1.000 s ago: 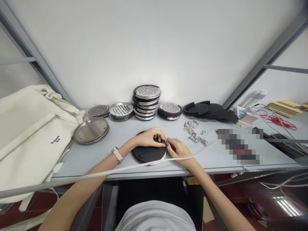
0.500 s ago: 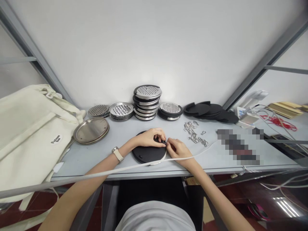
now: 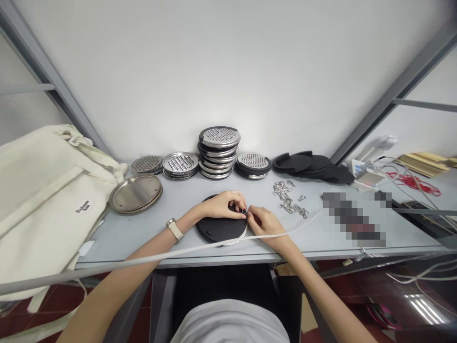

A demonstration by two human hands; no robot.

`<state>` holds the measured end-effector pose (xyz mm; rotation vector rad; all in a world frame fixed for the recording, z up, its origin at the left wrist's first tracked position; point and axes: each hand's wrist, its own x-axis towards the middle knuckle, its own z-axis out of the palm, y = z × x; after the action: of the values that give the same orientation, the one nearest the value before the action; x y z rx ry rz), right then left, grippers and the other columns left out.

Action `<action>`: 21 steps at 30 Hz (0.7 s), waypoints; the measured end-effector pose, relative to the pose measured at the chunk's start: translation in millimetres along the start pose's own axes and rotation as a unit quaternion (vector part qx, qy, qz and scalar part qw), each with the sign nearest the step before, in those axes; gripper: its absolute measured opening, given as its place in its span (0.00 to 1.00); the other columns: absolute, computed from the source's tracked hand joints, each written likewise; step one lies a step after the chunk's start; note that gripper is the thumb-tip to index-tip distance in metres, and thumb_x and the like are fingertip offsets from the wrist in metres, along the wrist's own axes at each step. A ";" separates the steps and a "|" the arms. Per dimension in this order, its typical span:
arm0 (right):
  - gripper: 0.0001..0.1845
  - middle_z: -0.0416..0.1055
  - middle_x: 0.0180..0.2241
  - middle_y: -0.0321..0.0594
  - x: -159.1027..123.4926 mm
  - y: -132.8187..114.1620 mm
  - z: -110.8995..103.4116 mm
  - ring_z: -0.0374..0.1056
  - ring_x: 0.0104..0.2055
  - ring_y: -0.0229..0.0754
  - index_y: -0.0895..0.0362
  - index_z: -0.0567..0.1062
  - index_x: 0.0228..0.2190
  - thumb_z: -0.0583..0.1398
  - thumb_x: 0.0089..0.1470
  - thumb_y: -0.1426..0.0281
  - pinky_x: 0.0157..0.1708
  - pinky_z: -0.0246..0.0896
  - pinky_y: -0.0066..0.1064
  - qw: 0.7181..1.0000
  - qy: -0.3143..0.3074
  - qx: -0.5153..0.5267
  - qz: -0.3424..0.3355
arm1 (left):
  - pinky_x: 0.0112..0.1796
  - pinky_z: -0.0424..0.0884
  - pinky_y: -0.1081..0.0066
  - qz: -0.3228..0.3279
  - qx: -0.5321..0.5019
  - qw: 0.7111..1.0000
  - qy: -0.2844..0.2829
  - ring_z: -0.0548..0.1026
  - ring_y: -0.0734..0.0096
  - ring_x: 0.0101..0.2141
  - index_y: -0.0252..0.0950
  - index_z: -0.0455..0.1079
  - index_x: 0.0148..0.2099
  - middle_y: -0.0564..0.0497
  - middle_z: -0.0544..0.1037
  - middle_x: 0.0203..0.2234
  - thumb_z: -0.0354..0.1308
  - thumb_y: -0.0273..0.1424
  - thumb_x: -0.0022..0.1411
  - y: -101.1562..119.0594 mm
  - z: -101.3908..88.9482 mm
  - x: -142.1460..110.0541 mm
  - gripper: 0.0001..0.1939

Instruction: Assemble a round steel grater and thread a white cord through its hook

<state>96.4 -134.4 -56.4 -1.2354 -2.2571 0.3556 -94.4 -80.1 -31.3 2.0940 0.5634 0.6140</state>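
Note:
A round black disc (image 3: 221, 229) with a metal rim along its lower right edge lies flat near the front of the table. My left hand (image 3: 228, 205) rests over its upper part, thumb and fingers pinched at the disc's right edge. There my right hand (image 3: 263, 221) meets it, also closed in a pinch. Between the fingertips shows a small dark, shiny piece (image 3: 243, 212), too hidden to name. Several small metal spring clips (image 3: 283, 193) lie in a loose heap beyond my right hand.
Along the wall stand a tall stack of round graters in black holders (image 3: 219, 138), more grater plates (image 3: 180, 163), and black holders (image 3: 303, 162). Plain metal discs (image 3: 135, 193) and a cream bag (image 3: 46, 190) are at left. A white cable (image 3: 257, 237) crosses in front.
Both hands stay pinched at the disc's right edge, with hardly any finger movement. The disc and everything around it keep their places; only the view shifts very slightly.

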 end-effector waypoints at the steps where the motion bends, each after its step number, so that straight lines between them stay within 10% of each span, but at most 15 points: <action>1: 0.11 0.62 0.20 0.34 -0.1 0.1 0.1 0.59 0.24 0.38 0.55 0.61 0.23 0.48 0.58 0.71 0.27 0.51 0.28 1.000 0.000 -0.001 0.000 | 0.36 0.67 0.72 0.000 0.000 1.000 0.001 0.69 0.76 0.32 0.31 0.71 0.36 0.47 0.71 0.37 0.62 0.30 0.52 -0.1 0.0 0.0 0.09; 21: 0.10 0.60 0.20 0.33 -0.2 3.1 4.8 0.59 0.25 0.37 0.55 0.60 0.24 0.49 0.57 0.71 0.27 0.51 0.27 1.000 0.014 0.016 0.004 | 0.35 0.68 0.73 -0.007 0.036 0.999 0.008 0.71 0.74 0.34 0.31 0.68 0.35 0.47 0.72 0.36 0.61 0.30 0.53 -2.1 1.0 -0.6 0.09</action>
<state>95.9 -132.7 -61.9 -1.2270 -2.2160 0.3734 -94.6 -79.9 -33.7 2.1513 0.6173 0.6121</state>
